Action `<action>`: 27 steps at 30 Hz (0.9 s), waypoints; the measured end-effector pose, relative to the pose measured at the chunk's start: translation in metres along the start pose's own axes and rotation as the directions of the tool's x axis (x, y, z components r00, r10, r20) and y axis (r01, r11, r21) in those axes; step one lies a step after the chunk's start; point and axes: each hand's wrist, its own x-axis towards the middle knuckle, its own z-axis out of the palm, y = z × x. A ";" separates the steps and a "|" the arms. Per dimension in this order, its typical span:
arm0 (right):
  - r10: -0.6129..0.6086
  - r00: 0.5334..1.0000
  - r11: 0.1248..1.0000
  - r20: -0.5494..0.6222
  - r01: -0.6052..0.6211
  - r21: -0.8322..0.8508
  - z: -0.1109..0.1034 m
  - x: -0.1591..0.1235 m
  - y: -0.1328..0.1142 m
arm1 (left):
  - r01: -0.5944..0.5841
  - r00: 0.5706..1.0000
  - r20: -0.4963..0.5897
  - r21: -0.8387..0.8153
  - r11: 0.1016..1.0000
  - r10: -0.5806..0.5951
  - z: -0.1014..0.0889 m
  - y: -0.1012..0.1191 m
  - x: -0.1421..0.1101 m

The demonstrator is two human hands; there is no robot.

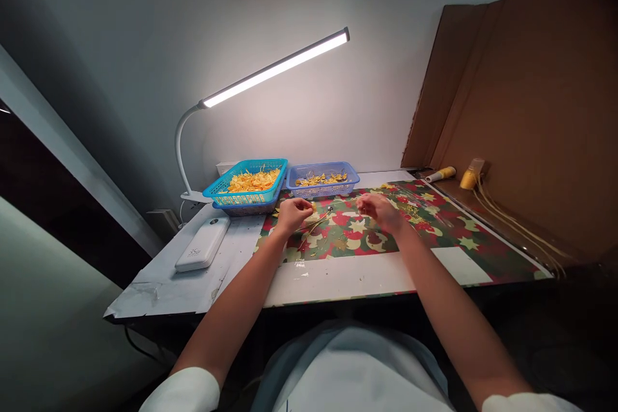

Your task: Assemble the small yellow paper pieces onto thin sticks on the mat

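Note:
My left hand [293, 214] is over the patterned sheet, thumb and fingers pinched on a small yellow piece [314, 206] at the fingertips. Just below it, thin yellowish cords [313, 229] lie across the sheet, close to a small shiny metal bit [330, 209]. To the right, my right hand [381, 212] hovers with its fingertips pressed together. What they hold, if anything, is too small to make out. A gap separates the two hands. Behind them a purple-blue basket [322, 190] carries loose yellow and dark pieces.
A turquoise basket [244, 196] full of yellow pieces stands back left. Nearer are a white power bank [203, 244] and a lit lamp [275, 69] overhead. Small yellow bits [413, 211] lie on the right. Thread spools [441, 174] rest beside a cardboard panel [521, 90].

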 end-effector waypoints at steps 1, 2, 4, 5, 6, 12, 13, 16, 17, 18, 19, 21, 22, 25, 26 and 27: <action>-0.005 0.999 0.998 -0.031 0.007 0.064 -0.009 -0.002 -0.005 | -0.013 0.999 -0.049 0.023 1.000 0.014 -0.004 -0.003 0.003; -0.007 0.998 0.993 -0.057 0.013 0.119 -0.018 -0.004 -0.008 | -0.025 0.996 -0.087 0.041 0.999 0.028 -0.008 -0.005 0.005; -0.037 0.994 0.980 -0.102 0.056 0.191 -0.032 -0.007 -0.013 | -0.030 0.990 -0.135 0.061 0.998 0.038 -0.015 -0.008 0.007; -0.042 0.991 0.977 -0.124 0.067 0.203 -0.037 -0.008 -0.014 | -0.026 0.989 -0.145 0.066 0.997 0.036 -0.017 -0.009 0.008; -0.044 0.989 0.974 -0.143 0.074 0.213 -0.041 -0.009 -0.014 | -0.022 0.988 -0.149 0.073 0.997 0.033 -0.018 -0.009 0.008; -0.015 0.959 0.923 -0.284 0.122 0.365 -0.048 -0.004 -0.005 | 0.004 0.987 -0.156 0.169 0.986 0.022 -0.025 -0.006 0.008; -0.011 0.952 0.917 -0.307 0.133 0.377 -0.049 -0.003 -0.004 | 0.014 0.986 -0.163 0.174 0.985 0.015 -0.026 -0.006 0.009; 0.003 0.936 0.917 -0.353 0.139 0.374 -0.052 -0.001 0.000 | 0.041 0.981 -0.193 0.174 0.984 -0.007 -0.028 -0.010 0.011; 0.005 0.931 0.921 -0.366 0.139 0.365 -0.053 0.000 0.002 | 0.047 0.979 -0.205 0.173 0.984 -0.011 -0.029 -0.011 0.012; 0.004 0.924 0.926 -0.383 0.141 0.351 -0.054 0.001 0.003 | 0.052 0.977 -0.214 0.173 0.984 -0.014 -0.029 -0.012 0.013; 0.002 0.914 0.932 -0.405 0.145 0.332 -0.055 0.001 0.004 | 0.056 0.975 -0.222 0.173 0.983 -0.016 -0.030 -0.013 0.013; 0.004 0.886 0.944 -0.464 0.150 0.294 -0.057 0.002 0.007 | 0.060 0.973 -0.231 0.167 0.984 -0.020 -0.031 -0.014 0.014; 0.011 0.869 0.947 -0.495 0.150 0.284 -0.057 0.003 0.007 | 0.063 0.972 -0.233 0.163 0.985 -0.024 -0.031 -0.014 0.014; 0.039 0.838 0.932 -0.544 0.166 0.323 -0.059 0.004 0.008 | 0.061 0.973 -0.230 0.153 0.986 -0.024 -0.031 -0.013 0.013; 0.046 0.842 0.917 -0.537 0.178 0.357 -0.059 0.004 0.008 | 0.056 0.974 -0.226 0.152 0.987 -0.020 -0.031 -0.012 0.013; 0.051 0.850 0.899 -0.524 0.189 0.394 -0.058 0.004 0.008 | 0.052 0.975 -0.223 0.151 0.987 -0.017 -0.030 -0.012 0.013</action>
